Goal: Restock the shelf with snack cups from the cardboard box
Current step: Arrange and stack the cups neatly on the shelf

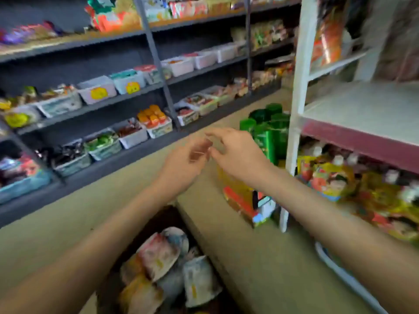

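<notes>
The snack cups (158, 254) lie jumbled on their sides in the open cardboard box (159, 219), which is on the floor (56, 218) at the bottom of the view. Both bare arms reach forward well above the cups, hands close together. The right grip (235, 152) is wide, its fingers loosely spread. The left grip (186, 160) is blurred, fingers loosely bent; I cannot tell whether it pinches anything. Dark shelves (102, 105) of snack tubs run along the left. A white shelf (362, 109) stands at the right, with green bottles (269, 132) beside its post.
</notes>
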Demonstrator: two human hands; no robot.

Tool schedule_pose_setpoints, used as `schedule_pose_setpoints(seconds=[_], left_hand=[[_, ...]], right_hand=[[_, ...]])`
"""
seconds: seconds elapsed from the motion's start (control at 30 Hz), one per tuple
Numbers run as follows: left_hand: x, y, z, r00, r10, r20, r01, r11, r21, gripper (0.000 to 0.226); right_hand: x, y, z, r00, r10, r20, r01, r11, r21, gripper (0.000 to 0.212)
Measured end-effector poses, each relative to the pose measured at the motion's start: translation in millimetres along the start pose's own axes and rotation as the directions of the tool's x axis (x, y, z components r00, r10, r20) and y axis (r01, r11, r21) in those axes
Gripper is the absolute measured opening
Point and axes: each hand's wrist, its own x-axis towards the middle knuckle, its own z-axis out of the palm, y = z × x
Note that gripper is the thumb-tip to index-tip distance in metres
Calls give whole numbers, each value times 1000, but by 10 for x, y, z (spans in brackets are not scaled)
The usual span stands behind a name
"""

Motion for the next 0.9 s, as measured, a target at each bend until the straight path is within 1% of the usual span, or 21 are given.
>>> schedule_pose_setpoints(seconds=[0.1,0.2,0.27,0.3,0.33,0.37,0.4,0.43,0.47,0.5,0.53,0.63,0.67,0.73,0.77,0.83,0.9], left_hand=[[-473,-596,39,985,-162,62,152,979,139,26],[-916,-1050,88,962,-263,75,232,931,281,29],[-1094,-1273,169,937,-342,72,282,863,418,29],[-1135,-1368,226,916,-386,105,298,833,466,31],[-1168,-1486,281,895,-411,171,273,809,520,36],[-1188,-1600,327,865,-428,260,195,765,613,43],[-1206,-1735,363,822,-446,354,60,685,726,54],[-1214,-1844,386,777,-463,426,-112,565,818,63],[-1217,-1952,400,737,-472,484,-284,434,855,68],[-1219,-2014,407,695,-491,526,-410,330,850,68],[-1223,-2034,415,668,-494,557,-501,256,827,67],[-1194,-1974,415,618,-454,641,-689,79,721,65],[-1175,-1967,405,606,-439,663,-723,43,690,64],[-1140,-1984,399,586,-432,685,-753,21,658,63],[-1122,-1993,393,575,-441,689,-759,28,651,64],[-1091,-2016,355,550,-448,705,-762,77,643,66],[-1078,-2000,246,570,-426,703,-742,101,663,70]], right_hand=[[-242,-55,630,990,22,143,-29,998,49,42],[-512,-99,1107,966,-38,257,20,997,75,44],[-734,-96,1398,916,-60,396,35,997,70,50],[-839,-85,1529,880,-64,470,44,998,53,53],[-929,-73,1642,844,-65,533,60,998,27,56],[-996,-62,1730,817,-65,573,88,996,-13,57],[-1040,-47,1797,805,-72,589,134,989,-63,57],[-1058,-37,1829,805,-86,588,190,975,-117,56],[-1061,-23,1843,804,-94,587,236,957,-170,57],[-1059,-13,1829,798,-90,595,269,938,-219,57],[-1054,10,1816,793,-79,605,291,920,-261,57],[-1043,120,1781,784,-62,618,339,877,-342,57],[-1041,150,1775,777,-66,627,351,871,-343,57],[-1042,186,1764,769,-81,634,359,876,-323,58],[-1044,190,1759,774,-84,628,344,888,-305,59],[-1047,178,1742,784,-95,614,321,908,-269,60],[-1037,154,1709,789,-94,608,297,923,-243,60]])
